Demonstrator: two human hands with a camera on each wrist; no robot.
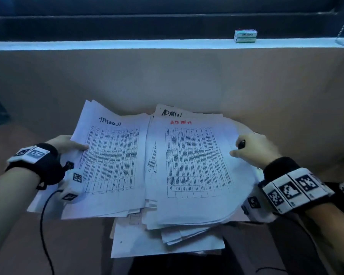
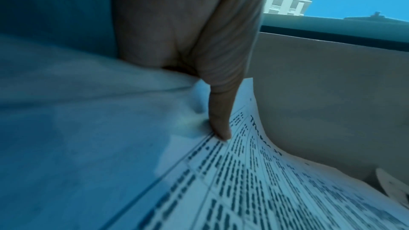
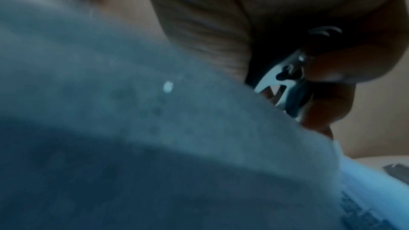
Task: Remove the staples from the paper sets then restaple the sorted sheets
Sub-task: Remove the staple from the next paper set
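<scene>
I hold two paper sets side by side above a loose pile. My left hand [image 1: 68, 144] grips the left edge of the sheets headed "TASKLIST" [image 1: 111, 159], thumb [image 2: 219, 120] on top of the printed table [image 2: 254, 181]. My right hand [image 1: 252, 149] holds the right edge of the set headed "ADMIN" in red [image 1: 197, 161], thumb lying on the page. The same hand's curled fingers grip a black staple remover [image 1: 241, 144], its metal claws [image 3: 287, 83] showing just above the paper [image 3: 155, 128]. No staples are visible.
More loose sheets [image 1: 167, 245] lie in a heap under the two sets, and another sheet marked "ADMIN" in black [image 1: 171, 112] sticks out behind. A small box [image 1: 245, 36] sits on the pale window ledge [image 1: 107, 44] at the back. A beige wall [image 1: 167, 76] rises close behind the papers.
</scene>
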